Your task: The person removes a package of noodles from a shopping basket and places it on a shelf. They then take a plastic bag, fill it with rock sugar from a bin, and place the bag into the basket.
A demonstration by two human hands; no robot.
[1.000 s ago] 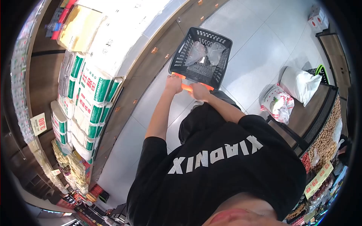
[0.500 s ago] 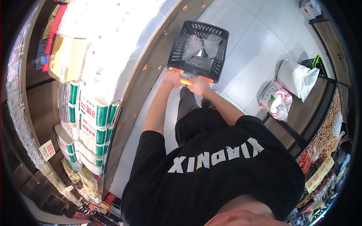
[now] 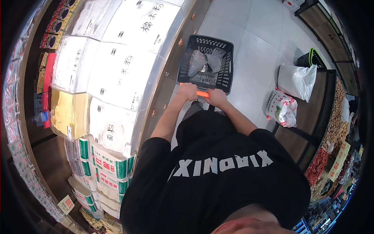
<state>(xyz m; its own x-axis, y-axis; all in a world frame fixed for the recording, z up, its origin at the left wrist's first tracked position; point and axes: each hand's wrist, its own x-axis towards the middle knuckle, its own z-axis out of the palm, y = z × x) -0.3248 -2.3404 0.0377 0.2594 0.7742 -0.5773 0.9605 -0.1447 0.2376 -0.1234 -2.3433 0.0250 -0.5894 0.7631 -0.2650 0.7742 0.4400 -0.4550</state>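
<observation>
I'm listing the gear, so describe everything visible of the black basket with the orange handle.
The basket looks like black plastic, roughly rectangular, with small holes through its walls. Two translucent plastic bags sit inside. Its orange handle crosses the near end, gripped by the left hand and right hand. Its open top faces roughly upward, over pale floor tiles, right of a wooden shelf edge; its underside is hidden.

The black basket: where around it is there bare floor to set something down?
The widest bare patch is tiled floor between the black basket and the white bag, reaching past the basket's far end. It's crowded by the wooden ledge, where the white bag and a red-and-white printed bag sit close together. Translucent plastic bags occupy the basket's middle.
</observation>
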